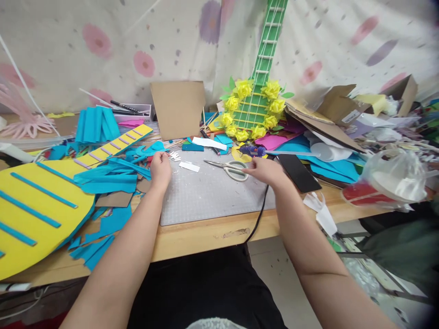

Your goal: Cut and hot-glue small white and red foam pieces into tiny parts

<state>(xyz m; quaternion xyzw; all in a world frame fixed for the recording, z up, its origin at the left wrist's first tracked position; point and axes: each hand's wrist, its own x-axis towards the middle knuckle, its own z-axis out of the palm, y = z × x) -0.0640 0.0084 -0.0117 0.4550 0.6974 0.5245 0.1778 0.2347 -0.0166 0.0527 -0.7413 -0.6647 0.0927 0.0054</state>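
Note:
My right hand [265, 171] has its fingertips closed at the handle loop of a pair of scissors [236, 171] with pale handles. The blades lie on the grey cutting mat [212, 201] and point left. My left hand [161, 170] rests at the mat's left edge with fingers curled in. Its fingertips are mostly hidden, so what they hold does not show. Right beside it lie several small white strips [174, 156]. A white paper rectangle [189, 167] sits between the hands. Behind the right hand is a blue glue gun [253, 151].
At left lie a yellow guitar-shaped cutout [37, 187] and blue paper scraps [113, 224]. A green guitar shape [255, 107] with yellow flowers stands behind the mat, near a cardboard sheet [178, 109]. To the right are a black phone [298, 172] and a red-and-white tub [370, 194].

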